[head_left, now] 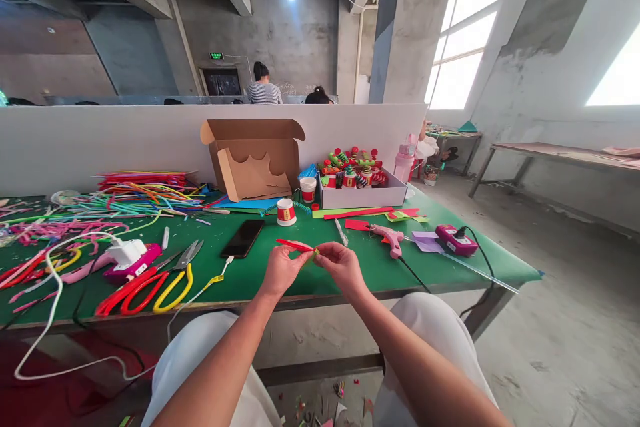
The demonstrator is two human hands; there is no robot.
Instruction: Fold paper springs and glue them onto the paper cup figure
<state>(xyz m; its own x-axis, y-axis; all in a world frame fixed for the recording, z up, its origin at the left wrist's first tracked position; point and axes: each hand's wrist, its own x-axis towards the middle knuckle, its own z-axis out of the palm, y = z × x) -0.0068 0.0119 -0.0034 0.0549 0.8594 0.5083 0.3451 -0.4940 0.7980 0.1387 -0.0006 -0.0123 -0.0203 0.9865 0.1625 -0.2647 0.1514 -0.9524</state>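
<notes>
Over the front edge of the green table, my left hand pinches a red strip that looks like paper or foam. My right hand meets it, its fingers closed on a small yellow-green piece at the strip's right end. Whether the two pieces are joined I cannot tell. Just beyond the hands stands a small red and white paper cup with a teal coiled pipe cleaner beside it. A black phone lies left of my hands, and a pink glue gun to the right.
Scissors with yellow and red handles lie at the left, near a white charging cable. Behind them are piled pipe cleaners. An open cardboard box and a white box of finished crafts stand at the back. A pink power strip sits right.
</notes>
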